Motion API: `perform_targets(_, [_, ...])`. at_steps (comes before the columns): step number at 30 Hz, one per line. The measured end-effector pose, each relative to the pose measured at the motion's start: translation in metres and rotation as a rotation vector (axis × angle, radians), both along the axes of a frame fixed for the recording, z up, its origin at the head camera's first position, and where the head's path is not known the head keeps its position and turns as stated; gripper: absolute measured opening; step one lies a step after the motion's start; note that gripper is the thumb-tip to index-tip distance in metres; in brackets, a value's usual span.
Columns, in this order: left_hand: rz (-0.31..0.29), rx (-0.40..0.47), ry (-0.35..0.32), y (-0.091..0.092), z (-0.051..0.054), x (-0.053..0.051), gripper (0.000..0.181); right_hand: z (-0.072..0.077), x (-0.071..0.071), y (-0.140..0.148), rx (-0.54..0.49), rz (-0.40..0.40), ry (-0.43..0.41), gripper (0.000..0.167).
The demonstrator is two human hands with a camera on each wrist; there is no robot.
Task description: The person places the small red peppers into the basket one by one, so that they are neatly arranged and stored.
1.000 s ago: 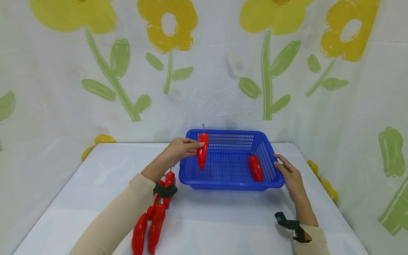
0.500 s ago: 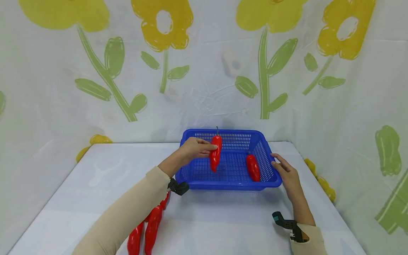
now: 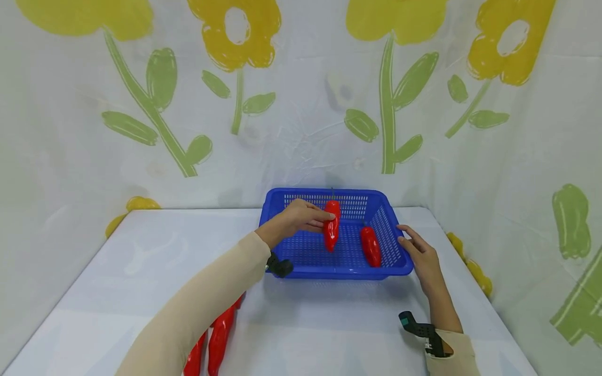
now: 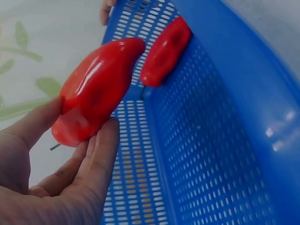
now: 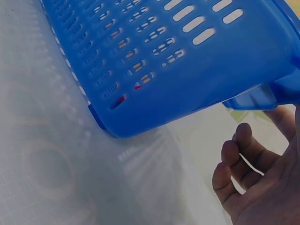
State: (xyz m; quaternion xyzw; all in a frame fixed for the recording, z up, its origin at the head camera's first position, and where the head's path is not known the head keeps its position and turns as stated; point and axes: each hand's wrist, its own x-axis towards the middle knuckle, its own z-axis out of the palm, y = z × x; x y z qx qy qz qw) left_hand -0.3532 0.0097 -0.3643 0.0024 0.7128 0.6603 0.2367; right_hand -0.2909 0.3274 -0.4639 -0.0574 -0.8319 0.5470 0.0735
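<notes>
My left hand [image 3: 302, 215] pinches a red chili pepper [image 3: 332, 227] between thumb and fingers, holding it over the blue plastic basket [image 3: 324, 272]. The pepper hangs with its stem up and its tip down in the head view. Close up in the left wrist view, the thumb lies on one side of the pepper [image 4: 96, 91] and the fingers on the other. A second red pepper [image 3: 371, 246] lies inside the basket by its right wall. At the basket's right rim, my right hand [image 3: 425, 263] holds the edge; the rim hides part of the grip in the right wrist view.
More red peppers [image 3: 220, 342] lie on the white table [image 3: 324, 334] at the front left, partly covered by the left sleeve [image 3: 202, 308]. A white cloth with printed flowers [image 3: 301, 104] hangs behind the table and along its sides.
My left hand has carried its pepper rightward, from the basket's left side to over its middle. The left forearm now covers more of the table peppers. My right hand stays at the rim.
</notes>
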Motion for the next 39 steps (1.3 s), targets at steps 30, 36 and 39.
perform_targets(30, [-0.038, 0.031, -0.059, 0.056, -0.018, -0.029, 0.045, 0.004, -0.001, -0.002, -0.010, -0.010, 0.001, 0.056])
perform_targets(36, [-0.055, -0.030, -0.076, 0.062, -0.020, -0.040, 0.045, 0.002, -0.001, 0.000, -0.012, -0.010, -0.008, 0.055])
perform_targets(39, [-0.100, -0.078, -0.106, 0.064, -0.024, -0.043, 0.050, 0.001, -0.002, 0.000, -0.013, -0.005, -0.005, 0.054])
